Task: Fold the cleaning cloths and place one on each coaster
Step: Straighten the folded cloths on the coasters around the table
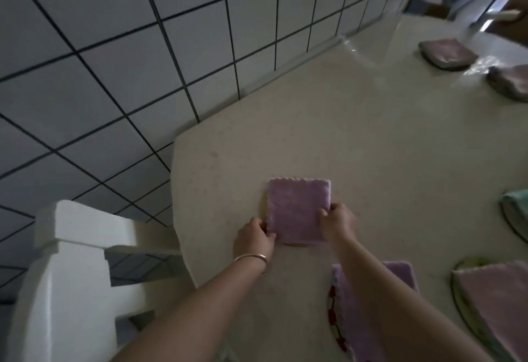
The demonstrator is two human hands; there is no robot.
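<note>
Setting folded purple cloth [298, 210] onto near-left coaster [262, 204]; left hand [253, 237] and right hand [338, 223] pinching its near corners. Next: release, check it sits centred.

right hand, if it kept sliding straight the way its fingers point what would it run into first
The right hand already pinches the folded purple cloth, fingers pointing left across it. Going on, it would probably reach the left hand at the opposite edge, though depth is hard to judge.
</note>
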